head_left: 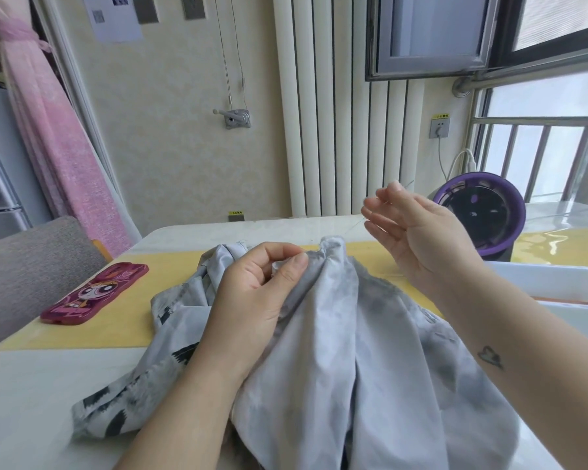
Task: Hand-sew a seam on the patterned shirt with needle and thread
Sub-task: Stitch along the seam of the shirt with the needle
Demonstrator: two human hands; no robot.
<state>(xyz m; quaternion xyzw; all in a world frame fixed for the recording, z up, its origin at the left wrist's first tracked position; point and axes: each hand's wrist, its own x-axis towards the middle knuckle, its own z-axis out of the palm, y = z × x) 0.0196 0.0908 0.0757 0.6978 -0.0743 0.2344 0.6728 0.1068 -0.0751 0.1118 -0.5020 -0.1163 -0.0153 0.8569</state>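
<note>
Left hand: your left hand sits at 12 o'clock, close in front of you. Its thumb and curled fingers pinch a raised fold at the shirt's edge.
Right hand: your right hand is lifted off the table at 2 o'clock. Thumb and forefinger are closed on the thread and the other fingers are loosely bent. The needle is too fine to make out.
Patterned shirt: the pale grey patterned shirt with dark marks is heaped on the table from 12 o'clock down to 6 o'clock.
Thread: the pale thread runs from the shirt's top edge up toward 1 o'clock, to your right fingers.
Runner: a yellow runner crosses the table under the shirt.
Case: a pink cartoon-print case lies flat on the runner at 10 o'clock, well apart from the shirt.
Appliance: a round purple appliance stands at 2 o'clock, behind your right hand.
Radiator: a white radiator is on the wall at 12 o'clock.
</note>
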